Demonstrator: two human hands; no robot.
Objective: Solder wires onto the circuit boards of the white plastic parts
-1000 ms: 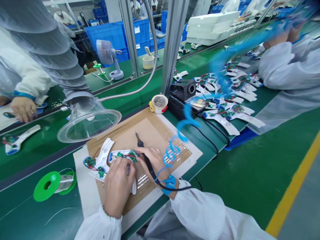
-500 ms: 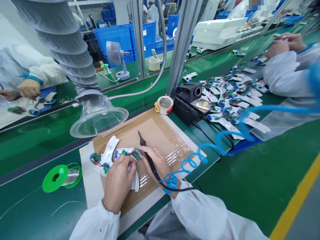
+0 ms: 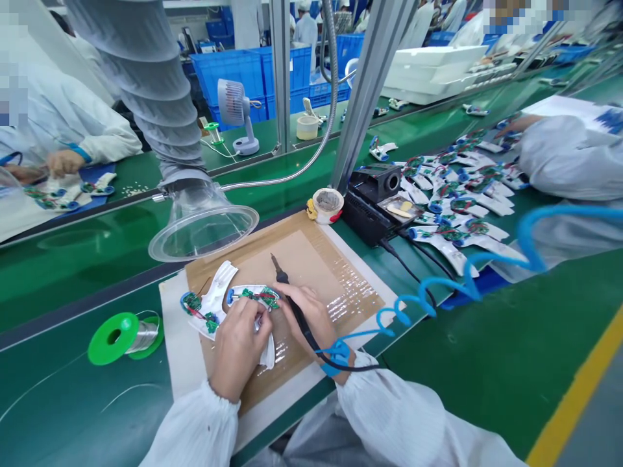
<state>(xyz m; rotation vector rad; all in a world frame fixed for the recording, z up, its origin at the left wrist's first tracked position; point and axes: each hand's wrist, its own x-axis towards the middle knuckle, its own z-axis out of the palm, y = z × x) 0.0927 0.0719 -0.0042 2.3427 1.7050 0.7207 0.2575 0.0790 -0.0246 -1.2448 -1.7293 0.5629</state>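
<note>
Green bench (image 3: 53, 402) | left hand (image 3: 242, 344) clamped on white housing (image 3: 267, 355), right hand (image 3: 315, 320) gripping my soldering iron (image 3: 297, 314) | looks like circuit board (image 3: 270, 298) positioning | next move needs steadiness imo

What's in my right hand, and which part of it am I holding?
Your right hand holds the soldering iron by its black handle, tip pointing away from you.

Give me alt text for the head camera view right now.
A person's left hand covers part of a white casing with green circuit boards, while the right hand holds a soldering iron. A similar casing lies alongside on a brown mat, with a solder spool to the left and more casings at right.
</note>
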